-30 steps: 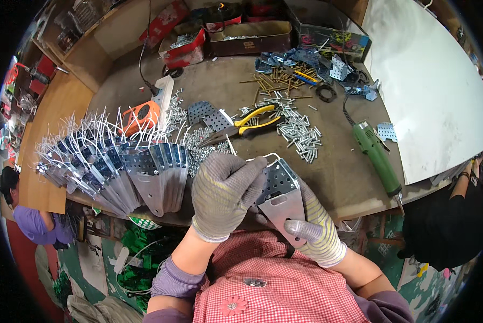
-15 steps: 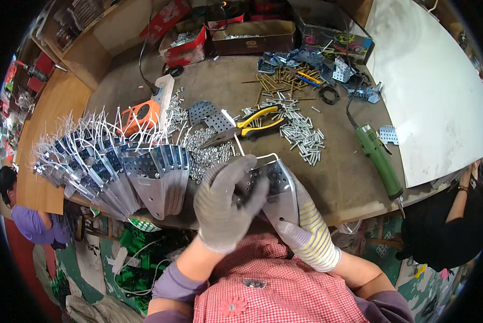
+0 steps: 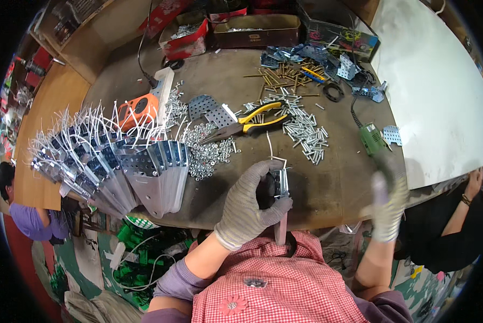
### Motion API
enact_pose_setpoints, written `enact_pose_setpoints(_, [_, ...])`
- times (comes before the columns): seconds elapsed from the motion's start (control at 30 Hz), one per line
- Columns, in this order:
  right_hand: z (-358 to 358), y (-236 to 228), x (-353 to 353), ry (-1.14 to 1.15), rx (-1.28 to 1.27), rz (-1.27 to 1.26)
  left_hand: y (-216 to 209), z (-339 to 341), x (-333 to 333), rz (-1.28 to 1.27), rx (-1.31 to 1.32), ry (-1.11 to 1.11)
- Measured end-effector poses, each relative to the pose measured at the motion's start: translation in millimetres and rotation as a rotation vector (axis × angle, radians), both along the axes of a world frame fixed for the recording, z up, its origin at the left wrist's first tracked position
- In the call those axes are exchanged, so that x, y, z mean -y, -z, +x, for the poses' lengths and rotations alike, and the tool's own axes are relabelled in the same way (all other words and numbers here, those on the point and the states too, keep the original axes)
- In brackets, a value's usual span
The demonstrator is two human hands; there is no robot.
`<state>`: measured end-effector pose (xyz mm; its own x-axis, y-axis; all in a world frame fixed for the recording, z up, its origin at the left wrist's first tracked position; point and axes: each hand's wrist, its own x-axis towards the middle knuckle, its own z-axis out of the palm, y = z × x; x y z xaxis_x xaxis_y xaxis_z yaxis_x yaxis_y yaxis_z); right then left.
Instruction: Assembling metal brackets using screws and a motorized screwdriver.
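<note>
Gloved in striped grey, my left hand grips a perforated metal plate, turned edge-on at the table's front edge with thin white wires sticking up from its top. My right hand, in a matching glove, is smeared by motion at the lower part of a green electric screwdriver; its fingers are unclear, and it hides the tool's lower end. Left of my left hand stands a fanned row of similar metal plates with white wires. Pliers with yellow and black handles lie ahead, between the nuts and the silver screws.
Long brass-coloured screws and bent perforated pieces lie farther back. Red boxes of hardware stand at the far edge. An orange device sits beside a white power strip. A white board borders the right; another person's arm shows there.
My right hand has let go of the metal plate and moved right to the green electric screwdriver. My left hand now holds the plate alone, turned from face-on to edge-on.
</note>
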<state>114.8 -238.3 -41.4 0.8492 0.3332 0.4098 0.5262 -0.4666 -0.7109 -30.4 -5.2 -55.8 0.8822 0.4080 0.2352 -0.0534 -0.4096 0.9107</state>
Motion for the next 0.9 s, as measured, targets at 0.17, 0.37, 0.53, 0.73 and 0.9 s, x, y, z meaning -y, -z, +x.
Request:
enact_pose_setpoints(0.17, [43.4,8.1,39.8,0.129,0.154,-0.583,7.4,-1.7,-4.4,0.015,0.026,0.014])
enact_pose_setpoints(0.37, [33.1,9.9,33.6,-0.054,-0.380,0.313,3.5,-4.7,-1.4,0.083,-0.004,-0.012])
enact_pose_setpoints(0.53, [5.1,28.5,-38.6,-0.396,-0.948,1.347,7.4,-5.4,0.0,-0.022,-0.049,-0.018])
enact_pose_setpoints(0.73, [-7.7,38.4,-63.6,-0.446,-1.070,1.864,6.7,-3.2,4.1,0.001,-0.016,-0.039])
enact_pose_setpoints(0.9, [-7.6,40.8,-66.3,-0.446,-1.063,1.870,10.1,-4.3,3.1,-0.013,0.001,-0.031])
